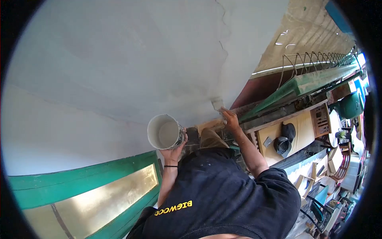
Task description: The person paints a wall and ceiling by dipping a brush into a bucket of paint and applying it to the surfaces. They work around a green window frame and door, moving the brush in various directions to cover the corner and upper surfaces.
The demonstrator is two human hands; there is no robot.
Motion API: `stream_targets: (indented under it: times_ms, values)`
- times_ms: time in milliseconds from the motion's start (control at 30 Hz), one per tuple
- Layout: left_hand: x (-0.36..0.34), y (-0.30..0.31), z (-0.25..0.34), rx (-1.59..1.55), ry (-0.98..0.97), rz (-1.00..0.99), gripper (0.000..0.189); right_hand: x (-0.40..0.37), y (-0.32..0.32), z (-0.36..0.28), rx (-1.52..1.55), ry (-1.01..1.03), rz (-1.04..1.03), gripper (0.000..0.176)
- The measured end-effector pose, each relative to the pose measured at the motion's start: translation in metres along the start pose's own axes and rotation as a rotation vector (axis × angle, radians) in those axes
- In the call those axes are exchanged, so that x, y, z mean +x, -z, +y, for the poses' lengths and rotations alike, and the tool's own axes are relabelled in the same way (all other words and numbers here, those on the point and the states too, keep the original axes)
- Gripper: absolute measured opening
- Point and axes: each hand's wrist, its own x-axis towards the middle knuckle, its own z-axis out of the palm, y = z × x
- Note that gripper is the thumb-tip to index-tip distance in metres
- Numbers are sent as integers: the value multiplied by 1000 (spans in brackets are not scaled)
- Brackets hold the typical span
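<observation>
My left hand (175, 150) is closed around the side of a bucket (153, 131), which is tilted so that pale grey-white paint (168, 134) shows inside it. A dark band circles the wrist. To the right, my right hand (230, 119) grips a flat paintbrush (217, 103). Its pale, coated tip rests against the lower part of the whitish wall (131, 59). Around the brush the wall looks damp and slightly darker. A thin crack (223, 47) runs down the wall above it.
At lower left is a green-framed window (79, 179). A green metal beam with wire loops (296, 84) juts out at the right. Beyond it stand a wooden bench with a yellow cushion (304, 129), bearing a dark cap (288, 131), and several chairs and boxes.
</observation>
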Motion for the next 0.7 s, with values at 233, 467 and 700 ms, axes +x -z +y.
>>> stream_targets:
  times_ms: [233, 467, 700]
  values:
    - [2, 8, -15, -45, -4, 59, 77, 60, 65, -29, 46, 121, 20, 45]
    - [7, 11, -45, -111, -45, 87, 81, 153, 197, -149, -34, 627, 361, 21]
    - [-1, 7, -83, -109, -102, 0, 80, 190, 225, -173, -10, 849, 591, 24]
